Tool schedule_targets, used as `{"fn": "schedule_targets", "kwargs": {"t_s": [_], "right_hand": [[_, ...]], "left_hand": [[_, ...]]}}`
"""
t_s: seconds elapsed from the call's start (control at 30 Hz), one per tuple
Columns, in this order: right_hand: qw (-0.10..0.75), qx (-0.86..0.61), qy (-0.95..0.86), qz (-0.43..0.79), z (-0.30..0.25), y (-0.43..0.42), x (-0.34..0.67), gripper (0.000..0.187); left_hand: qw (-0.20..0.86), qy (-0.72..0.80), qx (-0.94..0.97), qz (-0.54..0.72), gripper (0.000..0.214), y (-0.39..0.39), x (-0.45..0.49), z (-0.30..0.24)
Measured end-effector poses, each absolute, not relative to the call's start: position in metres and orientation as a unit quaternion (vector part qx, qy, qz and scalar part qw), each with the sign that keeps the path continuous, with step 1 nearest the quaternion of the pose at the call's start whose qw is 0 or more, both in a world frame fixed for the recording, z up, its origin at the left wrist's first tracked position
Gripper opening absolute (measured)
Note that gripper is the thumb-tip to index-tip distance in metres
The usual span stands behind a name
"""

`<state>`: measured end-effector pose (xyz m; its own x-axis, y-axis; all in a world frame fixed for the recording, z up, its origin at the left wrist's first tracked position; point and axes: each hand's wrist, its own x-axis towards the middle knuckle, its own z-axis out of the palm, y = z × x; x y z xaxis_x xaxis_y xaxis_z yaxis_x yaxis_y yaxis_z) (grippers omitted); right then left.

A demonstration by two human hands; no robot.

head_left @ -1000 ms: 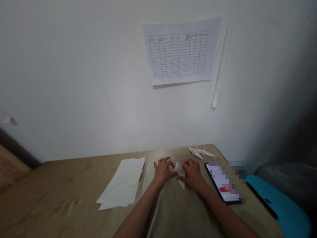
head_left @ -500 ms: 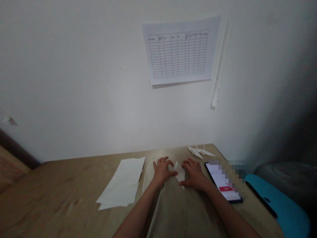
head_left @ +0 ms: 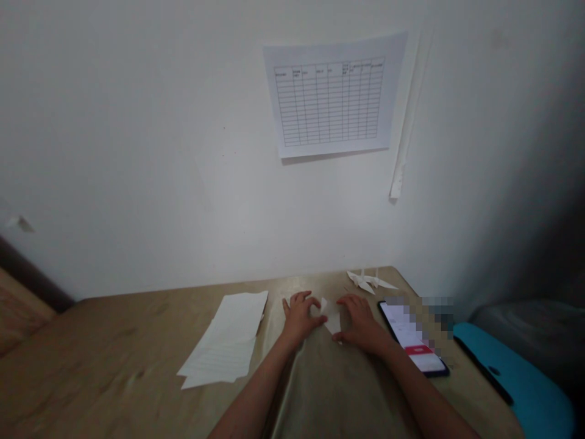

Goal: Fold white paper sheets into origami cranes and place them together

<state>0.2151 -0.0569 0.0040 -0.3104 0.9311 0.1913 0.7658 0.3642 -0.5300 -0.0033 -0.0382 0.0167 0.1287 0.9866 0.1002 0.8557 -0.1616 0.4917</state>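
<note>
A small folded piece of white paper [head_left: 333,319] lies between my two hands on the table. My left hand [head_left: 300,314] is at its left side, fingers curved, the thumb tip pressed on the paper's left edge and the index finger bent near its top. From the right, my right hand [head_left: 360,318] spans it, with the thumb at the lower corner and the index finger by the upper right edge. Two folded white paper cranes [head_left: 369,281] stand close together beyond my right hand.
White paper sheets [head_left: 228,338] lie stacked to the left on the brown tabletop [head_left: 114,360]. A phone with a lit screen [head_left: 411,335] is right of my right forearm. A turquoise object [head_left: 516,372] stands past the right edge. Behind, a printed table [head_left: 333,97] hangs on the wall.
My right index finger has shifted slightly, and the folded paper's outline looks a little different at the top. Both hands stay in nearly the same place.
</note>
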Motion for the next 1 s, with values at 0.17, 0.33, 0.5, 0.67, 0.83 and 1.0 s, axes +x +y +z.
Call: {"fn": "schedule_targets", "kwargs": {"t_s": [0.17,0.33,0.5,0.67,0.83,1.0], "right_hand": [[0.279,-0.529,-0.791,0.131,0.006,-0.056,0.209,0.041],[0.241,-0.524,-0.806,0.133,0.003,-0.057,0.207,0.025],[0.219,-0.554,-0.795,0.111,0.000,-0.056,0.207,0.026],[0.204,-0.590,-0.777,0.073,-0.002,-0.053,0.208,0.029],[0.195,-0.599,-0.773,0.074,-0.002,-0.053,0.208,0.028],[0.198,-0.596,-0.774,0.085,0.001,-0.052,0.208,0.025]], "left_hand": [[0.140,0.635,0.729,0.213,0.036,-0.038,-0.001,0.014],[0.116,0.624,0.734,0.244,0.045,-0.037,-0.001,0.009],[0.077,0.545,0.780,0.299,0.048,-0.034,-0.010,0.012],[0.031,0.489,0.828,0.271,0.023,-0.038,-0.018,0.018],[-0.006,0.484,0.854,0.189,0.035,-0.041,-0.016,0.011],[-0.026,0.490,0.859,0.147,0.038,-0.040,-0.014,0.001]]}}
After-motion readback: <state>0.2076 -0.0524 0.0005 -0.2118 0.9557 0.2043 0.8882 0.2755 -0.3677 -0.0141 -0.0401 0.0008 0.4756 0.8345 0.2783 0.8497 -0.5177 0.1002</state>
